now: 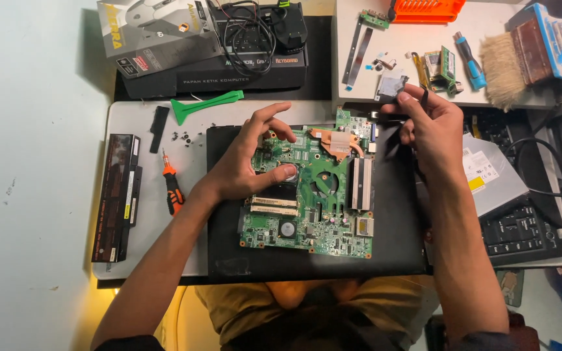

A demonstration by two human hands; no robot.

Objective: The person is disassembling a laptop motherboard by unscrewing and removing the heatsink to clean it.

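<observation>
brush (528, 52) cropped, left hand (248, 162) hiding board (313, 214)

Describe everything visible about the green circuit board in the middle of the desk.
The green circuit board lies flat, component side up, on a black laptop shell. It is roughly rectangular with an uneven outline, densely populated with small chips and connectors. A copper-coloured heat pipe sits at its upper edge, two long slots lie at lower left and silvery slots stand to the right. The left hand rests on its upper left part, thumb pressed down. The right hand holds a small dark part just beyond its upper right corner.
</observation>
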